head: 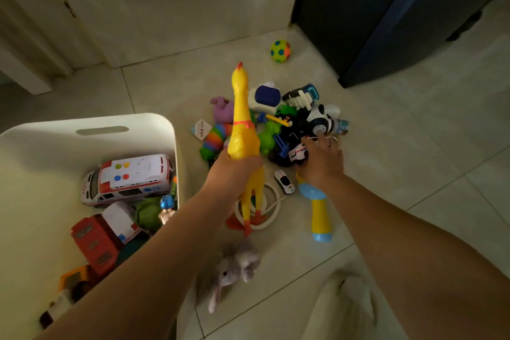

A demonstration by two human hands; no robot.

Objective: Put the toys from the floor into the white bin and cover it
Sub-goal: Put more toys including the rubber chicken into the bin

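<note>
The white bin (154, 124) stands open at the left, holding an ambulance (129, 178), a red truck (102, 237) and other toys. Just right of the bin, the left hand (234, 171) is wrapped around the body of a yellow rubber chicken (242, 132), its head pointing away. Farther right of the bin lies the toy pile (289, 119) on the floor; the right hand (321, 160) reaches into it with fingers spread, touching a small white car (298, 152). A green ball (280, 51) sits beyond the pile.
</note>
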